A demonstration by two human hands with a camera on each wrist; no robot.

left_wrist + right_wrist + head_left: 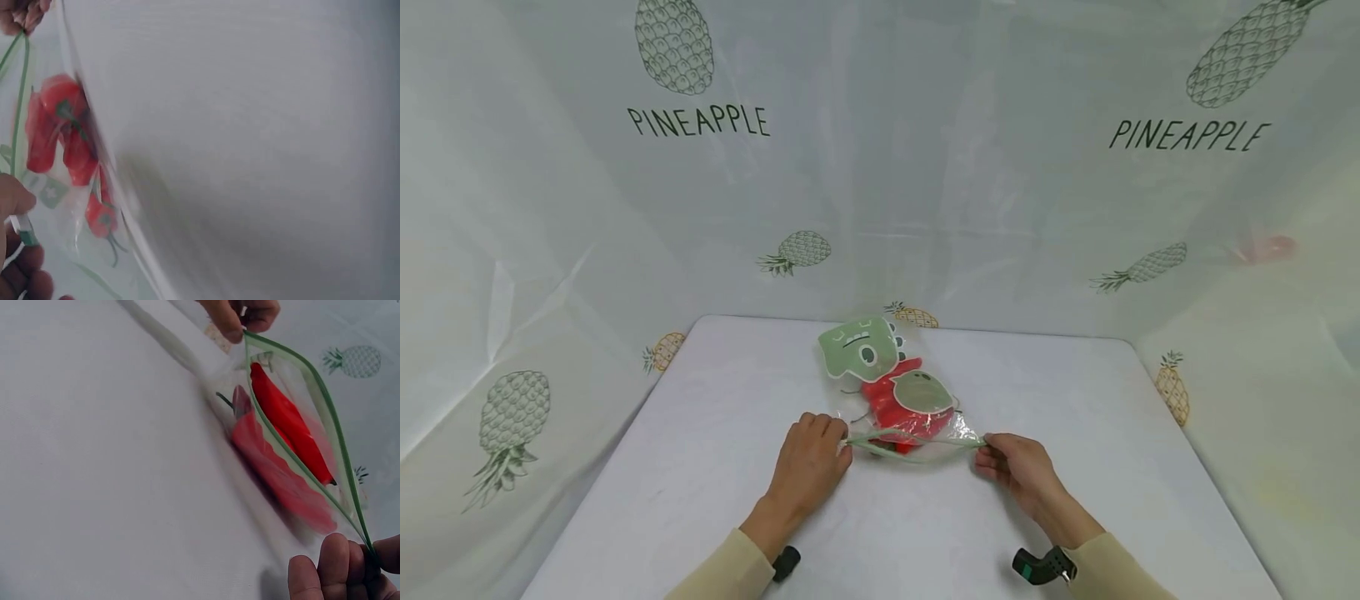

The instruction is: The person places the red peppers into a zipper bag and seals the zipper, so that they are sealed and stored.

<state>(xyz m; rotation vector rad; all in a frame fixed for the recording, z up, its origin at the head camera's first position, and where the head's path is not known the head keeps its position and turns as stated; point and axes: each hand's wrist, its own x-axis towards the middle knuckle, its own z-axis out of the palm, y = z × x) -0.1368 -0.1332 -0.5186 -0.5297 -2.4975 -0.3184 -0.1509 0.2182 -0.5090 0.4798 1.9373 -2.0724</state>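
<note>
A clear zip bag point(861, 350) with a green cartoon print lies in the middle of the table, its green-edged mouth toward me and parted. Red chili peppers point(887, 408) fill its near half; through the gap in the right wrist view one red pepper point(290, 419) shows plainly, while others look hazy behind the plastic. My left hand point(811, 457) pinches the left end of the mouth. At the opposite end, the right hand point(1018, 468) holds the corner between thumb and fingers.
The white table point(730, 375) has a raised cloth with pineapple prints point(805, 248) behind it and along both sides. A dark band with a device point(1045, 565) sits on the right wrist, and another dark device point(786, 564) on the left.
</note>
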